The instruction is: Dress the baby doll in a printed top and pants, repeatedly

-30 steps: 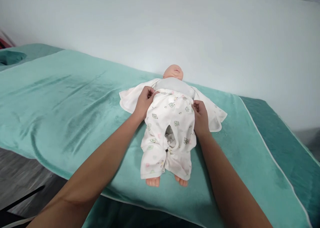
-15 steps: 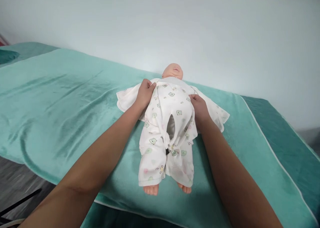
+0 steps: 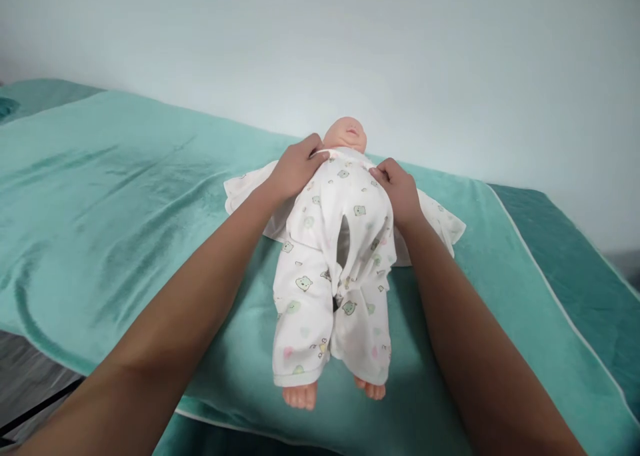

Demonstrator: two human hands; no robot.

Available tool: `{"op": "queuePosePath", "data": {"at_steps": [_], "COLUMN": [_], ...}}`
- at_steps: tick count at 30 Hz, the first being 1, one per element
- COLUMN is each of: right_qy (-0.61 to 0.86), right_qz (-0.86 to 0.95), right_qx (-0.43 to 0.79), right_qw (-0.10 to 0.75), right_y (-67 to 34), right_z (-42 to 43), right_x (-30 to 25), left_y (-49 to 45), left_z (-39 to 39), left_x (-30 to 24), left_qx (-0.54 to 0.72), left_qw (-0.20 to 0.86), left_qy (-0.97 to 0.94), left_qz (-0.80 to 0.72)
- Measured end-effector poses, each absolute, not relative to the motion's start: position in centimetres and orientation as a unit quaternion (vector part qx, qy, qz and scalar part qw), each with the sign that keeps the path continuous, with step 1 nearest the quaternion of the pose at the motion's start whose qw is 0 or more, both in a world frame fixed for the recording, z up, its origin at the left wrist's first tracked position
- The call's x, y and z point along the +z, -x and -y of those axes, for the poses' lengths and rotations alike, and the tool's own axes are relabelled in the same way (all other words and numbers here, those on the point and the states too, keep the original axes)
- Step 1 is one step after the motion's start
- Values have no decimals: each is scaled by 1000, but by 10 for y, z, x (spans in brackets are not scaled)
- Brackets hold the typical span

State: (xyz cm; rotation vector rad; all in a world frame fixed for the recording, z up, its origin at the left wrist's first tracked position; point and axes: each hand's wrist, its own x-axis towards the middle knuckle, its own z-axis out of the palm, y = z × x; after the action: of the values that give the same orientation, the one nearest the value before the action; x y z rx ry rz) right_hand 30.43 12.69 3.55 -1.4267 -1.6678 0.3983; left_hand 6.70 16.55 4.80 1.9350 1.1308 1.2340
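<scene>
A baby doll (image 3: 345,134) lies on its back, head toward the wall and bare feet toward me. It wears white baby pants (image 3: 306,309) printed with small green bears, with an opening at the crotch. My left hand (image 3: 300,166) pinches the waistband at the left, high on the chest just below the doll's neck. On the other side my right hand (image 3: 397,186) has its fingers closed on the waistband's right part. A white baby shirt (image 3: 443,224) spreads out to both sides under the hands, its middle covered by the pants.
A teal plush blanket (image 3: 135,176) covers the bed, with wrinkles on the left. Darker green cover (image 3: 575,236) shows at the right. A pale wall (image 3: 320,49) rises behind the doll. Grey floor (image 3: 30,369) and a dark thin bar appear at the lower left.
Both hands have moved up toward the doll's neck, drawing the waistband higher over the chest. The camera view has also shifted slightly.
</scene>
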Motion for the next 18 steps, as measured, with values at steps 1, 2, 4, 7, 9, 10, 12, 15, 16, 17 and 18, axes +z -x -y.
{"op": "queuePosePath", "data": {"at_steps": [1, 2, 4, 7, 9, 10, 12, 15, 16, 17, 18], "right_qy": [582, 585, 583, 573, 564, 559, 552, 543, 537, 531, 526], "right_qz": [662, 653, 636, 621, 619, 624, 641, 670, 679, 688, 697], "right_qx": [160, 166, 185, 202, 194, 185, 156, 119, 116, 116, 118], "right_qw": [445, 452, 470, 495, 511, 514, 510, 492, 487, 481, 473], "right_y": [-306, -306, -307, -304, -302, -301, -300, -299, -299, -298, -298], "right_z": [-133, -138, -146, -144, -134, -128, -115, -101, -97, -94, -91], "right_x": [34, 32, 27, 21, 20, 21, 22, 25, 26, 26, 27], "left_y": [-68, -69, -71, -72, -71, -71, -68, -63, -62, -60, -59], "left_z": [-172, -177, -184, -181, -172, -167, -160, -155, -154, -152, -151], "left_x": [45, 40, 31, 23, 21, 21, 21, 19, 19, 19, 18], "left_qx": [480, 498, 522, 540, 539, 534, 522, 508, 500, 491, 483], "left_qw": [287, 287, 289, 290, 290, 289, 277, 252, 247, 246, 250], "left_qy": [-701, -678, -646, -634, -638, -642, -655, -678, -686, -694, -703], "left_qz": [-442, -457, -477, -471, -468, -469, -471, -468, -468, -466, -459]}}
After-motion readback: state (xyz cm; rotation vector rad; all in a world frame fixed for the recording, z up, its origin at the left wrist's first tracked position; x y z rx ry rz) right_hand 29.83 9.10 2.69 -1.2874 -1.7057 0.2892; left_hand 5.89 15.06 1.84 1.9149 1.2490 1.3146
